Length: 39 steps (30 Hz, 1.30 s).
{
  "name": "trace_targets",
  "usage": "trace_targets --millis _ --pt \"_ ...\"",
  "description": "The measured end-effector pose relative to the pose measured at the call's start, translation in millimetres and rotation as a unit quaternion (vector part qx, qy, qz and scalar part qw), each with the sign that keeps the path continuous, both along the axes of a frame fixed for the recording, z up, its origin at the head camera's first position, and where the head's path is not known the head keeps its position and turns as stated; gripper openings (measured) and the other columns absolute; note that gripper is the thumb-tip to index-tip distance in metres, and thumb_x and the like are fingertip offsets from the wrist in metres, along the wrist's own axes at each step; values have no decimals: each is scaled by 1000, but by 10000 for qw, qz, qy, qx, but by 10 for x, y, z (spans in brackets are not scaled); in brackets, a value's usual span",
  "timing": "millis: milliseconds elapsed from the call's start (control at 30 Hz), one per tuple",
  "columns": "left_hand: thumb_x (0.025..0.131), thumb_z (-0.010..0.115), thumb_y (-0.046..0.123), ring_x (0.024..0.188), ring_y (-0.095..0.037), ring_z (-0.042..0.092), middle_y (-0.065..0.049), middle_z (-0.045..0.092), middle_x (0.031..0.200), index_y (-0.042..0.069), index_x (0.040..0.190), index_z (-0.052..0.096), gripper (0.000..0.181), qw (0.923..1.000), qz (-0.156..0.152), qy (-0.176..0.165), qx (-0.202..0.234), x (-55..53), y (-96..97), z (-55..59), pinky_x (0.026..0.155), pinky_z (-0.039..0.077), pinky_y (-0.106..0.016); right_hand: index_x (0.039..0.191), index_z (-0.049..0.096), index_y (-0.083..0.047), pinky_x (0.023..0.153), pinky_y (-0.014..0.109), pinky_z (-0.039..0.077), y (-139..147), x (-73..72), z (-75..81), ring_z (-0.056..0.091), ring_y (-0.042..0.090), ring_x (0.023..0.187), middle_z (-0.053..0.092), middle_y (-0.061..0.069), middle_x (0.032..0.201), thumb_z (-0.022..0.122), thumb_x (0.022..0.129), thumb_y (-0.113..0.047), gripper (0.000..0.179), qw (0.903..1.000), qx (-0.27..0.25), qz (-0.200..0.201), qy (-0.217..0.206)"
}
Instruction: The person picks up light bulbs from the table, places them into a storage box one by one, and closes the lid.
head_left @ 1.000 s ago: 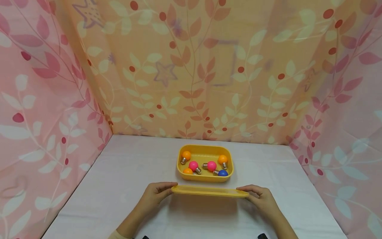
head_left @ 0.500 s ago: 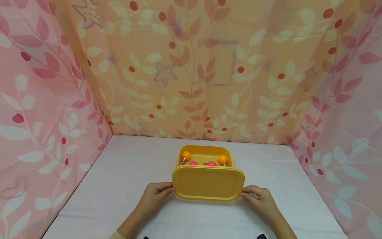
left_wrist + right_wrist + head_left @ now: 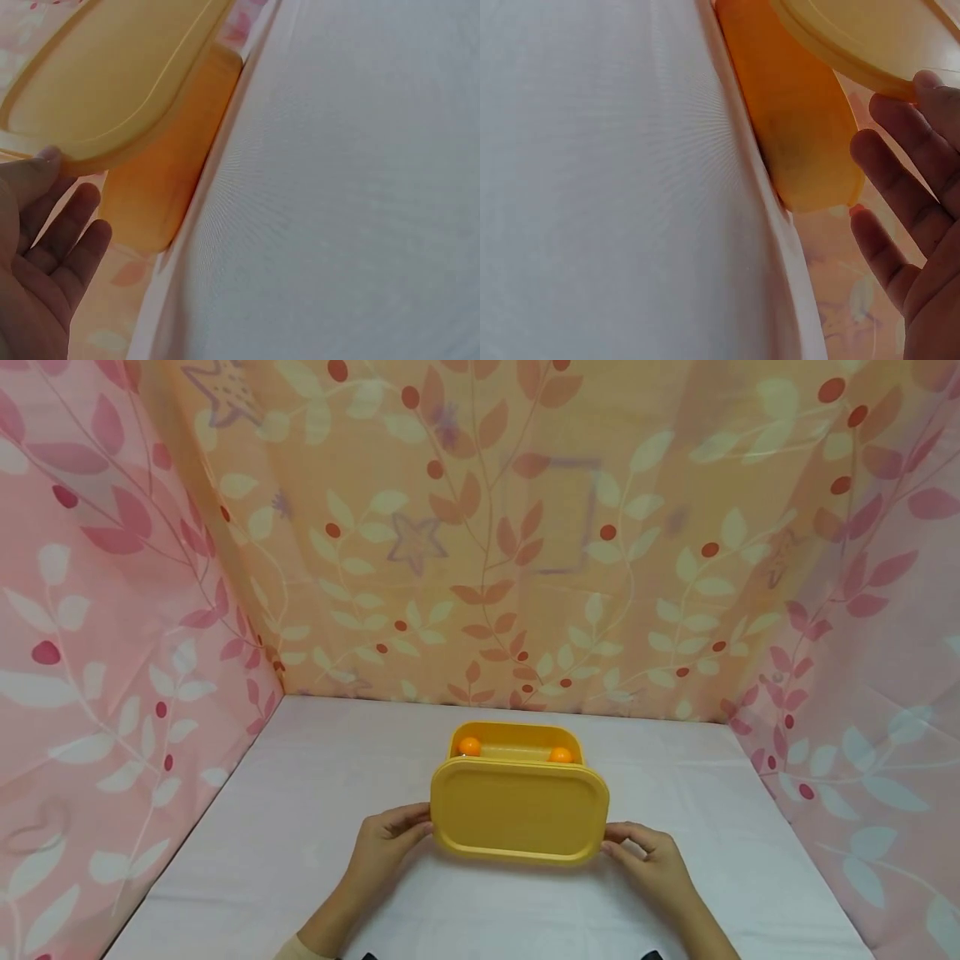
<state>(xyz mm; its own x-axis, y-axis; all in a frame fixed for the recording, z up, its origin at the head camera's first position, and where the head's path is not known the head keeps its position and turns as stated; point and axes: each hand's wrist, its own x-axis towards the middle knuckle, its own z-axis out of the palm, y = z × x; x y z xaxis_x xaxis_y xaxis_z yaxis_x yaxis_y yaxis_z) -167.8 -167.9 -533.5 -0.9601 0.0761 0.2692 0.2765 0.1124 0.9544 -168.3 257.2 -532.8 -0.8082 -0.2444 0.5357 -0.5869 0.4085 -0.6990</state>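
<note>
Between both hands a yellow rectangular lid point(image 3: 520, 811) is held tilted, its broad face toward me. My left hand point(image 3: 384, 846) pinches its left edge; in the left wrist view the thumb lies on the rim while other fingers hang free below. At the opposite edge my right hand point(image 3: 647, 853) pinches the lid the same way. Behind it, on the table, stands a yellow box point(image 3: 517, 732), its front hidden in the head view. Two orange bulbs, one at the left point(image 3: 469, 747) and one at the right point(image 3: 561, 755), show above the lid's top edge.
A white cloth covers the table point(image 3: 300, 777). Patterned fabric rises close behind it as a back curtain point(image 3: 480, 527), with pink leaf-print cloth point(image 3: 112, 610) along the left and a matching panel point(image 3: 862, 693) on the right.
The lid has swung from nearly edge-on to showing its broad face, and its top edge has risen. It now hides the pink and blue bulbs and most of the box.
</note>
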Motion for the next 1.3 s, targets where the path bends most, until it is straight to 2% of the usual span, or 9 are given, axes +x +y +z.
trace_targets --millis 167,267,367,533,700,833,967,1167,1300 --pt "88 80 15 100 -15 74 -2 79 108 11 123 75 36 9990 186 316 -249 1 -6 2 93 58 -21 116 70 6 94 7 48 -16 -11 -22 71 9 83 74 9 83 79 75 17 44 9994 -158 92 299" --pt "88 80 15 103 -15 73 0 78 109 12 127 73 40 9975 272 476 -441 7 -7 9 99 53 -18 127 65 6 99 8 46 -15 -12 -12 72 13 83 74 8 84 80 77 15 53 9990 -266 212 304" --pt "88 79 13 104 -18 73 -3 78 112 10 129 71 42 9960 304 640 -547 20 -4 21 100 53 -19 136 60 5 102 10 46 -21 -13 5 72 14 84 74 5 87 79 78 16 62 9982 -433 350 232" --pt "89 79 14 105 -23 72 -2 76 116 13 131 70 44 9951 264 757 -577 41 1 50 100 54 -22 140 56 7 103 13 47 -24 -24 10 71 12 86 73 4 89 77 75 22 69 9963 -598 522 337" --pt "90 78 16 107 -24 70 -1 75 119 15 134 69 46 9929 217 873 -785 26 -13 36 99 55 -23 140 56 8 103 12 47 -20 -29 -10 70 11 88 73 4 89 76 75 23 70 9958 -621 550 395" --pt "90 79 16 114 -20 67 0 73 124 17 138 67 50 9928 103 871 -817 8 -26 20 99 57 -32 140 55 11 102 13 48 -28 -29 -1 70 12 87 73 6 89 75 74 25 70 9947 -680 609 479" --pt "90 79 14 123 -15 62 -2 69 132 15 143 61 56 9923 -179 936 -789 2 -37 23 100 57 -37 140 53 12 103 14 48 -17 -25 12 70 12 90 73 9 90 73 76 26 69 9939 -756 688 403" --pt "85 82 12 129 -13 56 -3 65 138 12 148 57 67 9881 -390 1117 -980 -7 -45 25 102 54 -29 143 49 14 108 15 45 42 -17 19 69 11 95 73 12 95 70 78 27 70 9911 -880 994 86" --pt "83 86 19 135 -13 50 3 59 145 19 152 51 78 9850 -559 1023 -1269 -22 -82 9 106 49 -24 147 41 16 108 16 45 76 -10 42 67 15 101 71 15 101 71 77 27 76 9858 -870 1435 20"
